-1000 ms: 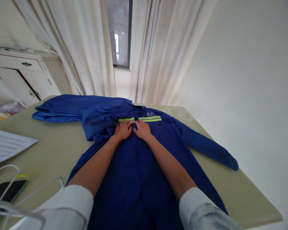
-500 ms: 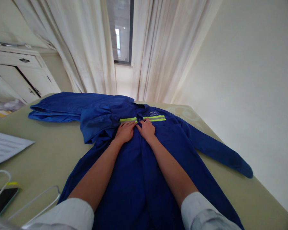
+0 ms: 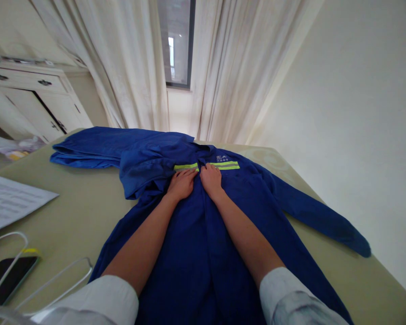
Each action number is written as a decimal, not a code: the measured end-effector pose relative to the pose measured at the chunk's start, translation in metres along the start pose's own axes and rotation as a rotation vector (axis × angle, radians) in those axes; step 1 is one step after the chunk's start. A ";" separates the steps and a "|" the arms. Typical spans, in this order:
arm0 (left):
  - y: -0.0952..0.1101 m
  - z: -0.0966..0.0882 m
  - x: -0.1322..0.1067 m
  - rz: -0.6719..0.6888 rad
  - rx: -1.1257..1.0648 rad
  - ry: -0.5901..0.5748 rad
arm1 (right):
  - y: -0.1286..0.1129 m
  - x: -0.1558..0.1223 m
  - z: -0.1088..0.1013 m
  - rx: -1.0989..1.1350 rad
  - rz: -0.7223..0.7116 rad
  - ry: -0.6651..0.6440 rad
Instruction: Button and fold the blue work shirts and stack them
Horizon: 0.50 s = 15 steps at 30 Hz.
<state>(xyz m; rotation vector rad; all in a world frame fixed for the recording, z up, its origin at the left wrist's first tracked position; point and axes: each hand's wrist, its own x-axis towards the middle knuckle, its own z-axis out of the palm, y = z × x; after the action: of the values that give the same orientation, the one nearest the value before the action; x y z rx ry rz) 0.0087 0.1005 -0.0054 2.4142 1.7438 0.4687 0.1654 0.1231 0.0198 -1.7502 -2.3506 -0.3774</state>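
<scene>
A blue work jacket (image 3: 196,253) with a yellow-green reflective stripe (image 3: 226,165) lies front-up along the table, one sleeve (image 3: 318,216) stretched out to the right. Both hands rest side by side on its chest, just below the stripe. My left hand (image 3: 182,183) has its fingers curled onto the left edge of the front opening. My right hand (image 3: 211,178) pinches the right edge beside it. The fingertips are partly hidden in the cloth. The other sleeve is bunched to the left of my left hand.
More blue cloth (image 3: 94,151) lies folded at the table's far left. A printed sheet (image 3: 10,203), a dark phone (image 3: 10,280) and a white wire hanger (image 3: 54,282) lie on the olive table (image 3: 81,212) at the left. Curtains, a window and a white cabinet (image 3: 37,97) stand beyond.
Both hands have slid a little farther up the jacket's front, closer to the stripe. The view has shifted slightly; the jacket itself lies as before.
</scene>
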 end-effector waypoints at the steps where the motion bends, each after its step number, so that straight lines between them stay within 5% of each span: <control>1: 0.000 0.000 0.000 -0.002 0.005 -0.001 | 0.001 0.000 0.000 -0.002 -0.004 0.007; 15: 0.002 -0.001 -0.001 -0.002 0.029 -0.002 | 0.008 0.004 0.000 0.082 -0.003 -0.035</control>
<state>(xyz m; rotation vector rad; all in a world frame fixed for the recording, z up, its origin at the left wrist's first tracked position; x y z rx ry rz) 0.0103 0.0986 -0.0043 2.4320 1.7643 0.4439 0.1714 0.1289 0.0220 -1.7297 -2.3578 -0.2492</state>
